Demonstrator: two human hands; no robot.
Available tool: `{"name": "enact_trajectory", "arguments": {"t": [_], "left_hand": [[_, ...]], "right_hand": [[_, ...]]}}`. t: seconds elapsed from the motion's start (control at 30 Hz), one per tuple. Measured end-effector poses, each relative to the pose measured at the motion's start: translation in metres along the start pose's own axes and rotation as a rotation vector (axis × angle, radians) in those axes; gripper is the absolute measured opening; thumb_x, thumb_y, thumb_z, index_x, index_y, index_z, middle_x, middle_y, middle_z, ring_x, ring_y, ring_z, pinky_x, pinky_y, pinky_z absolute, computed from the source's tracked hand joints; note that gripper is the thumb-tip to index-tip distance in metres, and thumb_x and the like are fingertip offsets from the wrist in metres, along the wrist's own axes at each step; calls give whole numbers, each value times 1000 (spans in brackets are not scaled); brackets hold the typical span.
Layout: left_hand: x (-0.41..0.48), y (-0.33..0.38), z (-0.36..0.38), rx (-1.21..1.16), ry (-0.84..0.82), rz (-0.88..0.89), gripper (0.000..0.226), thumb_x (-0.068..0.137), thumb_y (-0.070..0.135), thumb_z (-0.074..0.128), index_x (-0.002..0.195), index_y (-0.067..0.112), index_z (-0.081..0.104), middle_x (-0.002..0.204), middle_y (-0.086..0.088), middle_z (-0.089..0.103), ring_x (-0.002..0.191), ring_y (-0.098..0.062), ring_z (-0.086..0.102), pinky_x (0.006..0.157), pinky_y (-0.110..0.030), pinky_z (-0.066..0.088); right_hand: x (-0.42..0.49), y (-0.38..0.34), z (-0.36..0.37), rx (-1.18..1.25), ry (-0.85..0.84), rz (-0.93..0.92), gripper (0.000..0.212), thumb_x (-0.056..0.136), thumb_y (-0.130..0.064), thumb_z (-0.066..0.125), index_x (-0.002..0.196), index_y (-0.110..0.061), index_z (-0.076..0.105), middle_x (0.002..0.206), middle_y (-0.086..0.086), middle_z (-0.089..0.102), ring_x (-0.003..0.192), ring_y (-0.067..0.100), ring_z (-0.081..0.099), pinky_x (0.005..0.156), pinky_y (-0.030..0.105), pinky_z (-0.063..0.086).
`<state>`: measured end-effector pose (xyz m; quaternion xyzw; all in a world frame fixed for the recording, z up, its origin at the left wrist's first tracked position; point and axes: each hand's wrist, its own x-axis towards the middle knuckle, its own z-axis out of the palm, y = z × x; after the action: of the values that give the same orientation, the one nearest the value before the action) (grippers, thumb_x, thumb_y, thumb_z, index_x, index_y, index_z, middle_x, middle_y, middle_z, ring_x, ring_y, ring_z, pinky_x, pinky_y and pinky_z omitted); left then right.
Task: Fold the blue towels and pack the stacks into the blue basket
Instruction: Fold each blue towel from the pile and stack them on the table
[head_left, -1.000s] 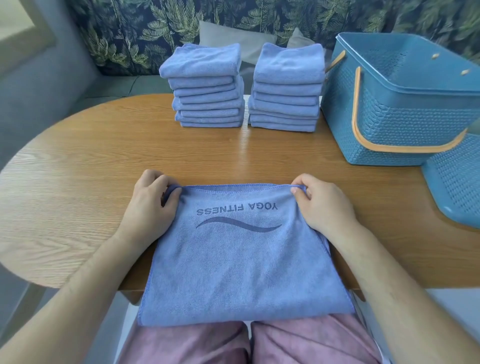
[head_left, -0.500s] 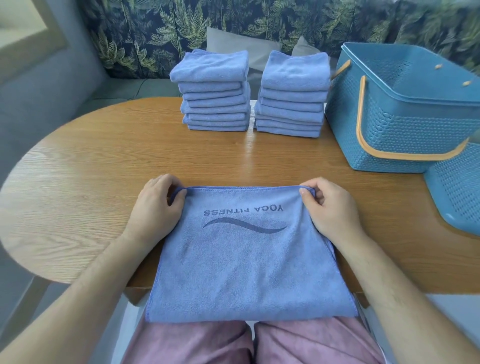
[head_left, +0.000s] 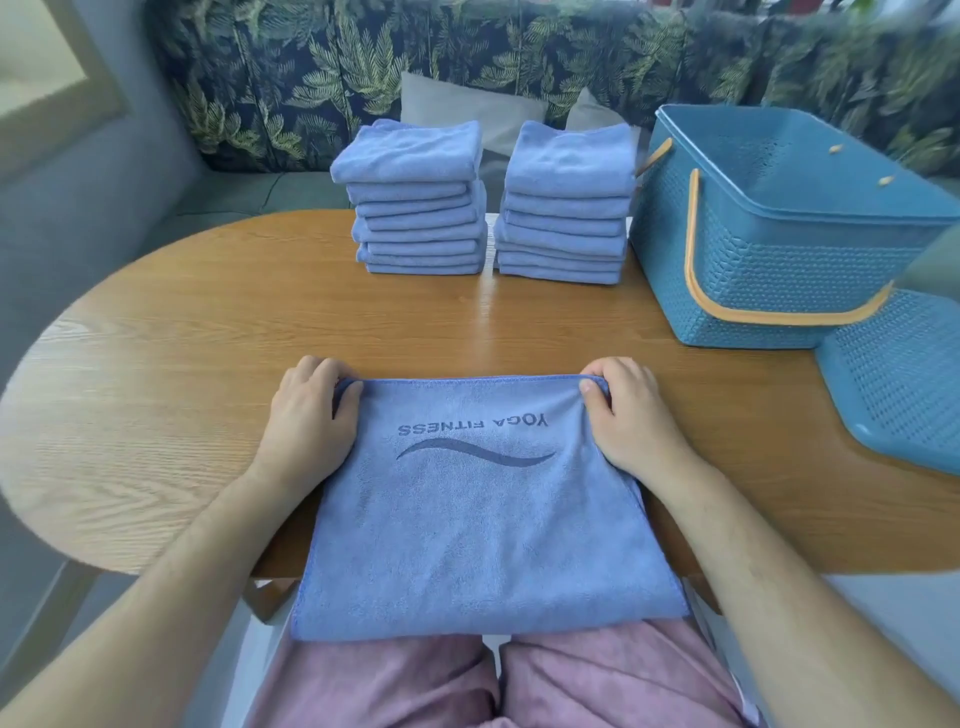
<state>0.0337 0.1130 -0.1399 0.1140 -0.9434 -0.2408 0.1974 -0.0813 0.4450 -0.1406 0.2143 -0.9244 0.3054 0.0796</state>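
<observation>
A blue towel (head_left: 483, 519) printed "YOGA FITNESS" lies flat at the table's near edge, its lower part hanging over onto my lap. My left hand (head_left: 306, 421) pinches its far left corner and my right hand (head_left: 631, 421) pinches its far right corner. Two stacks of folded blue towels stand side by side at the back of the table: the left stack (head_left: 415, 200) and the right stack (head_left: 566, 205). The blue basket (head_left: 779, 260) with an orange handle stands open at the right, next to the right stack.
The round wooden table (head_left: 156, 374) holds everything. The blue basket lid (head_left: 898, 379) lies at the right edge, in front of the basket. A leaf-patterned sofa with grey cushions (head_left: 467, 111) runs behind the table.
The view has tilted down slightly, so stacks and basket sit lower in frame. Both hands keep their hold on the towel's far corners; the towel has barely moved.
</observation>
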Motion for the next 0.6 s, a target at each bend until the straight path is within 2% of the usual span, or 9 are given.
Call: {"name": "enact_trajectory", "arguments": {"t": [0.07,0.13,0.2,0.23,0.33,0.4,0.47,0.53,0.6], "left_hand": [[1,5,-7,-76,-22,-15,3,100,15,53,98,15,56,91,-1,59,89,-23,54,78,-41,41],[6,11,-19,-174,-29,-42,11,102,21,49,93,28,49,80,7,57,74,-8,53,65,-36,37],[14,19,-38,-239,-16,-56,14,102,25,48,91,33,47,74,5,56,65,-10,50,57,-33,38],[20,24,-50,-257,-10,-51,14,102,25,49,91,35,48,73,4,55,62,-11,48,55,-32,39],[37,40,-92,-294,-4,20,19,101,20,52,92,36,50,78,8,55,63,-11,46,58,-32,39],[48,52,-123,-298,-21,60,24,100,16,55,89,37,53,78,7,56,68,-16,49,61,-33,40],[56,64,-154,-277,-31,96,25,99,16,60,87,37,55,80,3,59,73,-22,53,66,-35,44],[61,76,-185,-270,-7,138,25,95,17,67,86,39,60,83,3,63,73,-15,56,71,-35,46],[62,86,-214,-276,29,181,24,91,19,73,85,40,65,82,6,65,70,-7,56,69,-29,46]], "right_hand": [[2,-6,-10,79,-44,23,8,103,-18,50,102,-20,57,99,-7,59,97,18,54,83,31,39],[7,-12,-24,139,-42,64,7,103,-24,51,98,-28,54,93,-14,60,86,3,55,72,24,39],[14,-21,-42,201,8,92,10,100,-27,58,92,-31,54,89,-14,62,82,-3,57,67,17,38],[19,-27,-52,236,28,102,10,99,-27,61,90,-30,56,88,-13,64,81,-3,58,67,18,40],[32,-51,-87,340,57,119,11,94,-21,71,89,-24,62,93,-3,71,89,13,67,79,32,52],[40,-67,-115,368,82,107,16,89,-17,77,85,-25,63,94,2,73,90,21,69,83,38,54],[46,-85,-146,412,105,58,20,87,-10,79,83,-24,65,93,3,74,89,21,71,84,36,55],[48,-103,-177,450,111,0,22,84,-5,80,83,-22,67,88,1,74,84,16,71,81,28,56],[46,-121,-207,441,107,-51,21,82,-2,81,86,-19,69,88,4,74,83,16,70,81,26,56]]}}
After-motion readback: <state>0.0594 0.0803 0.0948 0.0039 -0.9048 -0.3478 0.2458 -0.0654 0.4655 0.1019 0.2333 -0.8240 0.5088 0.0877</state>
